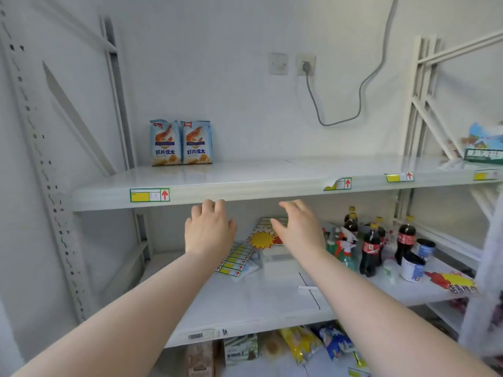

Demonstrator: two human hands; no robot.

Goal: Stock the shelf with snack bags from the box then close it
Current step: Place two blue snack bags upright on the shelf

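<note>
Grip: left hand (209, 229), right hand (299, 231) both empty, fingers loose, at shelf (245, 176) front edge.
Bags (181, 142): two upright, back-left; likely light, crushable, hold sides.

Bright even light; soft focus; edges bowed, blurred.

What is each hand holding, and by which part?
Nothing. Left hand and right hand are empty, fingers relaxed, before the white metal shelf; two blue snack bags stand on it, untouched.

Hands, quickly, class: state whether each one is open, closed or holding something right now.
Left hand: open, fingers loosely bent, holding nothing.
Right hand: open, fingers extended, holding nothing.
</note>
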